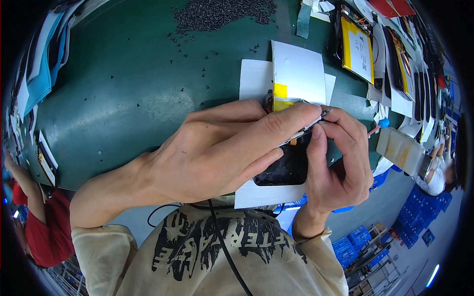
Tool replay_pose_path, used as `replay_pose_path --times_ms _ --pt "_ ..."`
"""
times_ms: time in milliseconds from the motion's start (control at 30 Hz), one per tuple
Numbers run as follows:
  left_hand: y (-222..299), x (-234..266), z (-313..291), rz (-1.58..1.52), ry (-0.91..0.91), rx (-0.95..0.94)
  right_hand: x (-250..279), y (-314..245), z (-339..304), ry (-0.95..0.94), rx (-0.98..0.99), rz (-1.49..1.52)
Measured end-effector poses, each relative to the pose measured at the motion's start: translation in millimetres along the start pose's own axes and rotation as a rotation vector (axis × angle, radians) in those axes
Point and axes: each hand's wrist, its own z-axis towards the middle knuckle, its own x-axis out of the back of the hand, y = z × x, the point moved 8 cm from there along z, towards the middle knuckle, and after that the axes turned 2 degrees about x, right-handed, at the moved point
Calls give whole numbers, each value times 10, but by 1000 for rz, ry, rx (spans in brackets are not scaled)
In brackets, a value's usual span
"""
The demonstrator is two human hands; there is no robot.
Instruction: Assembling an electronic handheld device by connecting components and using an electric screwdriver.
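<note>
The right hand (343,165) pinches the end of a slim part (307,130) between its fingers. The left hand (207,150) extends over the same part; its underside is hidden, so its grip cannot be told. The part is above a black housing (281,172). The housing lies on a white sheet (247,197) on the green bench (123,118). A white panel (298,64) lies beyond the housing.
</note>
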Motion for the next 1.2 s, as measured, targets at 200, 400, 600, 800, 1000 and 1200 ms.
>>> replay_pose_path --times_ms 200,400,600,800,1000,1200 --pt "-2 5 11 -51 -19 59 10 4 2 -44 3 -1" --pt "10 12 20 -22 -34 22 13 -40 18 -59 50 -64" --pt "9 5 12 -13 -41 29 22 -105 67 -98 95 -115" --pt "-1 3 5 1 -57 63 1 -132 67 -103 105 -147" --pt "-8 5 8 -16 -76 102 22 -39 71 -88 62 -101" --pt "-8 -22 29 -54 -60 134 40 -10 59 -146 25 -16"
